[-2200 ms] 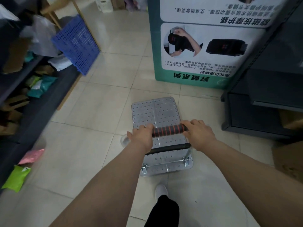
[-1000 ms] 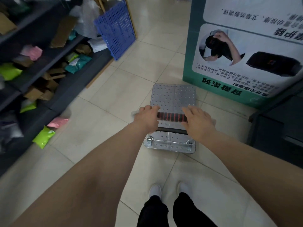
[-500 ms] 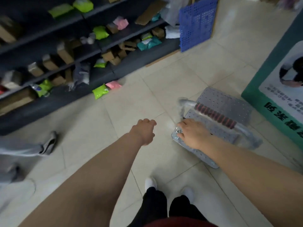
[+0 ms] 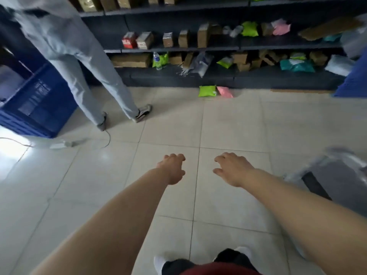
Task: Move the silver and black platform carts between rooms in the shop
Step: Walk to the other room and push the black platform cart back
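Both hands, left hand (image 4: 173,169) and right hand (image 4: 232,169), hung empty with fingers loosely spread, one blurred platform cart (image 4: 335,171) well apart at right.

Blurred silver platform cart (image 4: 335,175) stands on the floor, far right.

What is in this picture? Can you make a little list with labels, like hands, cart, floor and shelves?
left hand: empty, fingers loosely curled, over the floor
right hand: empty, fingers spread, over the floor
cart: blurred at the right edge, neither hand touching it
floor: pale tiles
packets on floor: green packet beside pink packet, by the shelf base
shelves: dark, holding boxes and bags
other person: legs in light trousers, standing at left
crate: blue, far left
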A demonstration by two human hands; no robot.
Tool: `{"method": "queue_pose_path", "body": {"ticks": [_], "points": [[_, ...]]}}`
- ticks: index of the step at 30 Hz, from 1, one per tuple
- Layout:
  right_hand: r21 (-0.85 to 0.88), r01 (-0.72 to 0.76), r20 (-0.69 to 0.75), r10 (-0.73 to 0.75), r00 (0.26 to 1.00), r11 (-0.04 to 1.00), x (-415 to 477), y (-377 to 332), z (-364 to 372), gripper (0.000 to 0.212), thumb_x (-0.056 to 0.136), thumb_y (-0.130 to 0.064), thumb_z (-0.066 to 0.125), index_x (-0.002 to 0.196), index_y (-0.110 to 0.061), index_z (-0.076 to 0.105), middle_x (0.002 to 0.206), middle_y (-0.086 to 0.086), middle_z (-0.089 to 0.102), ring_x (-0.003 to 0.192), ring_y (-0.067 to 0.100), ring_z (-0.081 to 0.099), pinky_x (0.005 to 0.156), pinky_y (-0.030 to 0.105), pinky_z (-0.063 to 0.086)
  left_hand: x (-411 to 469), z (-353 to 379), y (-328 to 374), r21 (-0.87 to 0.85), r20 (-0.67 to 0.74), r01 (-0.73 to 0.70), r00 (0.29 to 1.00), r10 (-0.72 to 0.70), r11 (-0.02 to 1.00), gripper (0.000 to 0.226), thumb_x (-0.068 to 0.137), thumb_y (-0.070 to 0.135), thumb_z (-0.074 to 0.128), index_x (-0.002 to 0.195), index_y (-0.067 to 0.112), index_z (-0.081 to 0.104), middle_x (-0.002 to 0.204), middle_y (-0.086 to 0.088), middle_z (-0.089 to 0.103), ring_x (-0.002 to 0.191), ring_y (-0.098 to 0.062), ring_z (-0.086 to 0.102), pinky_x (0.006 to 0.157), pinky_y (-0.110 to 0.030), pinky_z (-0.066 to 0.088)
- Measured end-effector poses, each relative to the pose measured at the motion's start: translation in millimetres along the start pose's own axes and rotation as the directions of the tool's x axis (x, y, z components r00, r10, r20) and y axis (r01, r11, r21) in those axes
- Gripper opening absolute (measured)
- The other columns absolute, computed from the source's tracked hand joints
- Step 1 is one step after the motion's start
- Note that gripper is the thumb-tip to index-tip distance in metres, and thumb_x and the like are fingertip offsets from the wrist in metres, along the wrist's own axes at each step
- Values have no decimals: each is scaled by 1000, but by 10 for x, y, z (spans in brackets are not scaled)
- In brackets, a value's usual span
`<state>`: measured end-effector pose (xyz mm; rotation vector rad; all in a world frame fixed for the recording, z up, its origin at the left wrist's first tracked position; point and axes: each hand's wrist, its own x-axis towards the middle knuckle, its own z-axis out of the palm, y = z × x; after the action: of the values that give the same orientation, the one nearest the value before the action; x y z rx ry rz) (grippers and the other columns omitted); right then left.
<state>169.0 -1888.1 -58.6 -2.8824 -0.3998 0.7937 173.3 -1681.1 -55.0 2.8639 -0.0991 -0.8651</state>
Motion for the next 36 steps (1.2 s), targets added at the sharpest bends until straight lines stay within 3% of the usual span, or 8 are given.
{"method": "queue_pose_path", "body": {"ticks": [7,12,17,23,36], "points": [[-85,166,15,-165,986,983,486,-1909,28,53,95,-45,40,141,-19,38,147,6,38,135,26,34,107,42,33,-695,-32,-1789,-145,-59,180,980,-190,973,59,93,29,56,146,19,32,147,-9,39,134,-30,35,105,-44,38],[-134,353,8,-355,935,926,793,-3330,-121,51,96,-46,40,140,-19,40,146,6,39,135,26,35,105,42,35,-1308,-261,-3019,-262,-140,305,926,-349,915,59,92,29,58,145,18,34,147,-10,39,134,-32,34,108,-45,37],[-202,550,10,-559,829,811,1100,-4671,-297,51,95,-47,42,139,-22,41,145,5,40,134,25,36,105,43,33,-2038,-397,-4177,-398,-196,459,804,-562,794,56,93,32,57,143,19,37,147,-9,39,134,-32,33,108,-42,33],[-267,690,71,-700,710,673,1558,-5927,-422,52,95,-47,40,141,-22,38,147,3,38,135,25,35,106,42,31,-2418,-481,-5176,-549,-147,595,623,-769,587,55,93,32,57,142,18,37,146,-10,40,135,-32,31,109,-42,32],[-300,858,280,-822,496,416,2664,-8220,-586,52,95,-47,40,141,-22,38,147,4,39,134,26,38,108,46,34,-2479,-806,-6798,-689,90,694,370,-925,211,55,95,30,55,144,14,35,148,-11,36,138,-30,30,110,-38,30]]}}
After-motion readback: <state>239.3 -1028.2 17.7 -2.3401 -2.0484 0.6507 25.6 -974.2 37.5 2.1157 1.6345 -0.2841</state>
